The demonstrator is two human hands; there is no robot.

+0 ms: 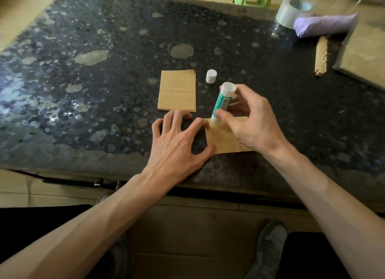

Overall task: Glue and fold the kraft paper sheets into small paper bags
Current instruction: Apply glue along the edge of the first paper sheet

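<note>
Item: glue stick (222, 103), pinched in my right hand (249, 120), long axis tilted, tip down on kraft sheet (224, 138); left hand (179, 141) spread, pinning that sheet's left edge.

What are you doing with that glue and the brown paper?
A person is making little paper bags. The right hand holds an uncapped glue stick with its lower end on a kraft paper sheet, while the left hand presses that sheet's edge onto the dark table. The white cap stands nearby, beside a stack of more sheets waiting their turn.
</note>
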